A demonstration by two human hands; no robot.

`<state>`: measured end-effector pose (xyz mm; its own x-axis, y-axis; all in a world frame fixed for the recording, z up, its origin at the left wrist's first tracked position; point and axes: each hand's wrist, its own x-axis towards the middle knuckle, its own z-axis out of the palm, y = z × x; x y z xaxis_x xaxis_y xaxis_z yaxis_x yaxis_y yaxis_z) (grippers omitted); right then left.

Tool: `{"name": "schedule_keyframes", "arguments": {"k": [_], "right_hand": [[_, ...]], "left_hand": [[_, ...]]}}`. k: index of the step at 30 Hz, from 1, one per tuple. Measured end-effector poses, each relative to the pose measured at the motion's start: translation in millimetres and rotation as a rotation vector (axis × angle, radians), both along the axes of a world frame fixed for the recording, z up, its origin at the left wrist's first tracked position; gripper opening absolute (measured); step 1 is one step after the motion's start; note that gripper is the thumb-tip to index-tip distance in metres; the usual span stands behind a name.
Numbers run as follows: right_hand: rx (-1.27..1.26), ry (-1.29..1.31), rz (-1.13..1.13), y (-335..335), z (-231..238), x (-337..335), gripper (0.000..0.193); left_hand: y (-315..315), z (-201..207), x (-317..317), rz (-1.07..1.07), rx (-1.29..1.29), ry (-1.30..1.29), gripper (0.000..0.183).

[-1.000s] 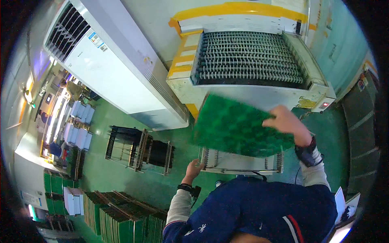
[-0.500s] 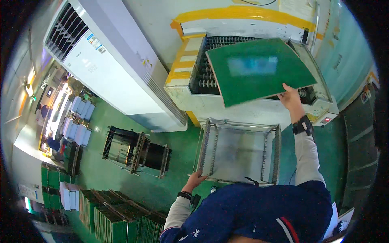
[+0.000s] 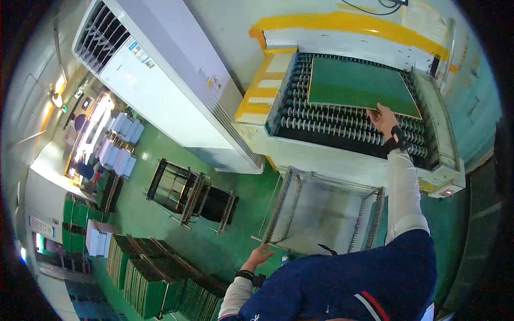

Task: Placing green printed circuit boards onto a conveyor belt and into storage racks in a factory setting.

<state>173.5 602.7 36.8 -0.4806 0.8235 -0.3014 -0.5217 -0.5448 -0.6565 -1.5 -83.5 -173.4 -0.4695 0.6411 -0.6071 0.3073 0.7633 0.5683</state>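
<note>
At the near left, upright rows of thin green rectangular panels (image 3: pixel 143 291) stand on the green floor. Further right, a tall white air conditioner (image 3: pixel 166 91) stands at the far side, with a low black rack with metal bars (image 3: pixel 194 199) on the nearer floor. Next comes the left hand (image 3: pixel 258 257), unclasped, fingers loosely extended beside the near left corner of a rectangular metal-framed rack with a pale base (image 3: pixel 324 214); contact is unclear. Beyond it, a flat dark-green rectangular board (image 3: pixel 356 83) lies on the ridged grey rollers (image 3: pixel 321 120) of a white machine (image 3: pixel 316 150). The right hand (image 3: pixel 383 121), well apart from the left, has its fingers at the board's near edge; I cannot tell whether they grip it.
</note>
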Motion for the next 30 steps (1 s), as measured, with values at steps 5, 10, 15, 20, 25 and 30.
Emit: {"name": "schedule_keyframes", "arguments": {"k": [5, 10, 15, 20, 25, 30], "right_hand": [[0.186, -0.308, 0.246, 7.5, 1.4, 2.0, 0.033], [0.451, -0.450, 0.420, -42.3, 26.5, -12.7, 0.030], [0.434, -0.508, 0.533, -111.9, 61.7, 8.4, 0.029], [0.511, -0.467, 0.852, -190.4, 45.8, 1.3, 0.028], [0.379, -0.661, 0.897, -227.3, -34.2, -21.9, 0.026], [0.548, -0.907, 0.790, -218.3, -140.4, -46.0, 0.031]], "left_hand": [[8.3, -1.3, 5.0, -0.066, -0.016, 0.011, 0.068], [30.0, 25.8, 8.8, -0.192, -0.041, 0.051, 0.061], [52.4, 9.3, 12.8, -0.183, 0.122, 0.020, 0.062], [70.8, 26.0, 26.2, -0.239, -0.118, -0.108, 0.059], [72.9, 0.5, 49.3, -0.298, -0.127, 0.063, 0.054], [72.5, -5.0, 56.9, -0.222, -0.127, 0.155, 0.038]]}}
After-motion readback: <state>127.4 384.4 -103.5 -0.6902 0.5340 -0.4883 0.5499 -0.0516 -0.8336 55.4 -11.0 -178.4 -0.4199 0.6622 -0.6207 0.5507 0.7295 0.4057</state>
